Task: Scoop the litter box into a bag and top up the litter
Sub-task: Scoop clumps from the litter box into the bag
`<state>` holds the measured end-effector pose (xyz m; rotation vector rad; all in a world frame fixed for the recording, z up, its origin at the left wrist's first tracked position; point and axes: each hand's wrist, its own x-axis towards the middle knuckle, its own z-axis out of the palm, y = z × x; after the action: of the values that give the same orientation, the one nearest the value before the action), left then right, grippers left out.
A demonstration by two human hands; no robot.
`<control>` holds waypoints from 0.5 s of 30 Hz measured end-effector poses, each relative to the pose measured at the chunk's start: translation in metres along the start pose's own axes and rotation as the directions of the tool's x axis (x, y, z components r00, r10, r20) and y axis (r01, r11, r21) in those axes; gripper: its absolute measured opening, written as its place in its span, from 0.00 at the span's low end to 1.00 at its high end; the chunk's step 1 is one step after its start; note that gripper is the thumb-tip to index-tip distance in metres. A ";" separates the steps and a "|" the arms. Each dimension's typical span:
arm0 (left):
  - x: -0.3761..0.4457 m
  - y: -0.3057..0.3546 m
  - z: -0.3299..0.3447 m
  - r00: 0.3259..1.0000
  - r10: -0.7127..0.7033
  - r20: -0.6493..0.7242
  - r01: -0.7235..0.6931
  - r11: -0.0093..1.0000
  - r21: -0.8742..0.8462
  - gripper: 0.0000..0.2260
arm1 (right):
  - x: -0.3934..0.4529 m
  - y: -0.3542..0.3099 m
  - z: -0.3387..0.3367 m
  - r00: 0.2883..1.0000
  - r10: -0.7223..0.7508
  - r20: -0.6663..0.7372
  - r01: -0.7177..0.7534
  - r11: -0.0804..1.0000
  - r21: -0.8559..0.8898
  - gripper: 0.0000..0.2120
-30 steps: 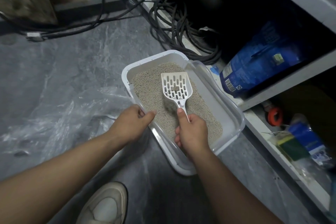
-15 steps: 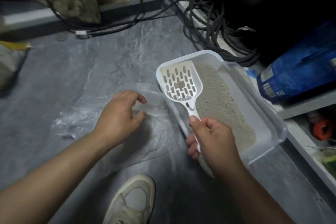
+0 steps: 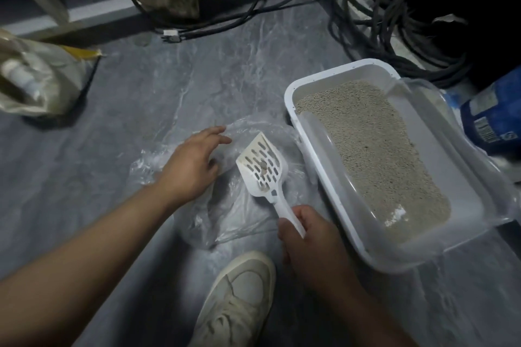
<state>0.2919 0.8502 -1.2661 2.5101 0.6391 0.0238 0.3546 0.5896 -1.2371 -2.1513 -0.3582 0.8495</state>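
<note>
My right hand (image 3: pixel 306 234) grips the handle of the slotted litter scoop (image 3: pixel 262 167), held over the clear plastic bag (image 3: pixel 239 205) left of the litter box (image 3: pixel 332 177). My left hand (image 3: pixel 191 166) rests on the bag, fingers spread and relaxed. A small clump sits in the scoop.

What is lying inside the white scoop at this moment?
A small grey-brown clump and a few crumbs lie on the slotted scoop, which the right hand holds over the clear plastic bag. The bag's inside cannot be made out.
</note>
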 end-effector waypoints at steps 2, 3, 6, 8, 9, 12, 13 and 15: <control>0.003 -0.002 0.004 0.999 -0.025 -0.035 0.023 0.999 -0.036 0.25 | 0.005 0.004 0.007 1.000 -0.020 0.017 0.023 0.983 -0.182 0.10; 0.004 -0.003 0.006 0.998 -0.038 -0.049 0.036 0.998 -0.053 0.25 | 0.008 0.006 0.011 0.999 -0.033 0.036 0.041 0.963 -0.266 0.09; 0.008 -0.007 0.010 0.992 -0.076 -0.100 0.065 0.992 -0.112 0.18 | 0.011 0.008 0.019 0.994 -0.086 0.063 0.104 0.900 -0.423 0.07; 0.009 -0.007 0.011 0.984 -0.119 -0.133 0.099 0.984 -0.147 0.14 | 0.010 0.007 0.018 0.992 -0.120 0.036 0.122 0.869 -0.479 0.09; 0.010 -0.006 0.010 0.979 -0.146 -0.146 0.123 0.980 -0.158 0.13 | 0.009 0.006 0.017 0.990 -0.138 0.033 0.136 0.851 -0.508 0.10; 0.012 -0.004 0.012 0.958 -0.218 -0.188 0.180 0.963 -0.200 0.12 | 0.006 0.006 0.015 0.970 -0.244 0.009 0.212 0.819 -0.533 0.10; 0.013 -0.003 0.012 0.951 -0.234 -0.202 0.191 0.959 -0.210 0.11 | 0.006 0.008 0.014 0.961 -0.275 -0.017 0.223 0.813 -0.538 0.09; 0.015 -0.002 0.012 0.946 -0.243 -0.215 0.198 0.957 -0.211 0.11 | 0.009 0.013 0.013 0.955 -0.292 -0.047 0.215 0.796 -0.566 0.08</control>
<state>0.3057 0.8522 -1.2790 2.2592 0.9677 0.2941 0.3517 0.5932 -1.2567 -2.5935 -0.9000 0.4722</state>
